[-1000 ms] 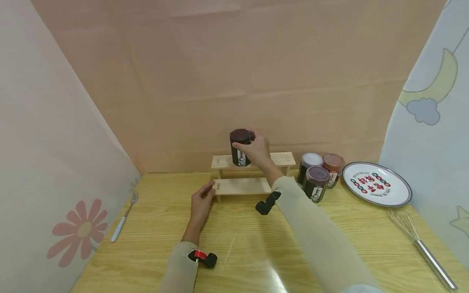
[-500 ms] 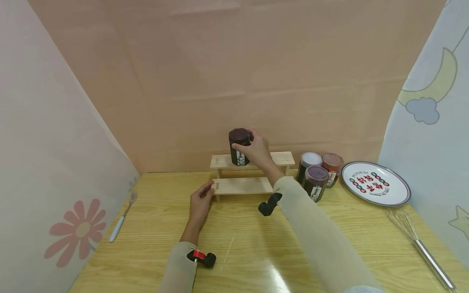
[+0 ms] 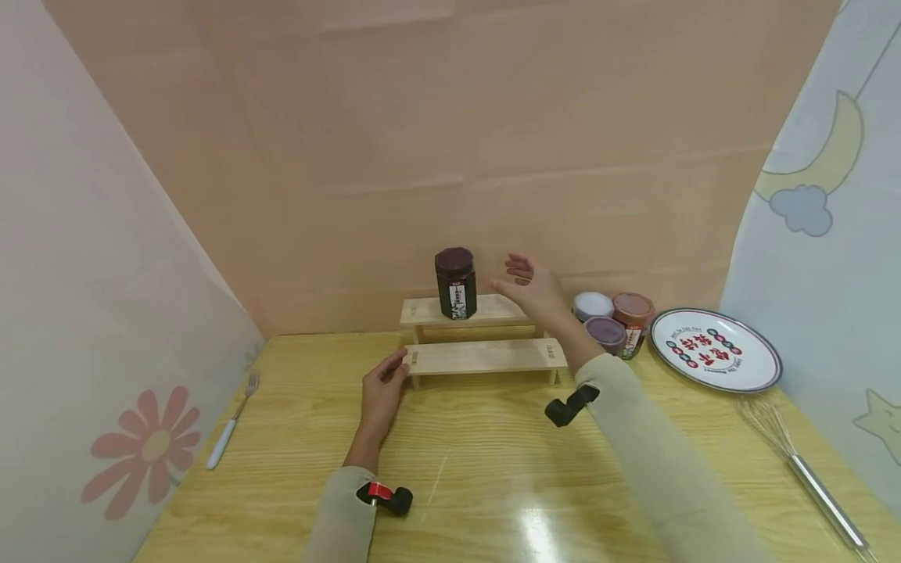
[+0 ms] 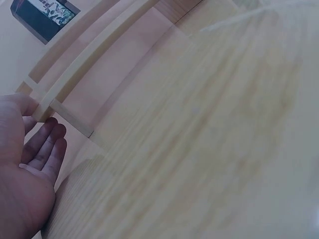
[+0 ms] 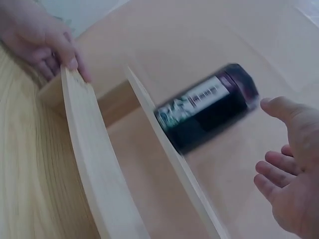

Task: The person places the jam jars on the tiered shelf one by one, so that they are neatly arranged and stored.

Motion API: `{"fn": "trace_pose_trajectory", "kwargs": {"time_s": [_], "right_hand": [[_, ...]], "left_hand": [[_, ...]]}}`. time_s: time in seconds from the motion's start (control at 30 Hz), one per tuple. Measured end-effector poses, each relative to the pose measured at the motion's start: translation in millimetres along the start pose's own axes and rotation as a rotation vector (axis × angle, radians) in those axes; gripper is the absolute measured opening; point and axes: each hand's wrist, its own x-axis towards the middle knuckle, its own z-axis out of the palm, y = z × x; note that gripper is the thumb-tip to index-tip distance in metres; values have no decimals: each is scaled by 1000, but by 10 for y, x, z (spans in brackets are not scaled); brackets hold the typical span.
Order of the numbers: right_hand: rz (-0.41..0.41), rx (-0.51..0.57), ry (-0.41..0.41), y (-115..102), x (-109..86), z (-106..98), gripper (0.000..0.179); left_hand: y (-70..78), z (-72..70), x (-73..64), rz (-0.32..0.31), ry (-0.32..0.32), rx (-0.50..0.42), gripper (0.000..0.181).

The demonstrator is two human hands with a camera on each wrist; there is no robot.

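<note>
Head view, left to right: fork (image 3: 232,422) on table (image 3: 479,469). Left hand (image 3: 383,387), fingers loosely curled, touching left end of lower shelf (image 3: 486,356). Jar (image 3: 455,283) upright on upper shelf (image 3: 493,311), ungripped. Right hand (image 3: 531,285) just beside jar, fingers spread, holding nothing. Further right: jars (image 3: 611,322), plate (image 3: 714,350), whisk (image 3: 802,469).

Left hand (image 4: 25,169) fingertips touching wooden stepped rack (image 4: 84,64) end; dark jar (image 4: 42,17) on upper step; bench (image 4: 209,149) below.
</note>
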Motion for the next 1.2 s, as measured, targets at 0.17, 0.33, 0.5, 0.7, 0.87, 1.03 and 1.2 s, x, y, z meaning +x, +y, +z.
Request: {"fn": "trace_pose_trajectory", "kwargs": {"time_s": [0.17,0.33,0.5,0.7,0.87,1.03,1.2], "right_hand": [[0,-8,12,161,-263,-324,79],[5,-24,72,284,-554,-592,76],[-14,-96,125,412,-818,-824,72],[5,-186,203,614,-1038,-1025,67],[50,-248,208,795,-1146,-1113,69],[95,-241,176,973,-1188,-1102,77],[123,-221,155,1078,-1201,-1056,84]], "left_hand": [[-152,-13,86,39,21,-17,36],[-227,-10,152,52,40,-17,33],[-236,-6,160,49,43,-13,34],[-257,-12,165,66,40,-22,34],[-263,-4,165,77,43,-36,34],[-269,-4,159,79,42,-41,35],[-254,3,150,68,35,-39,33]]}}
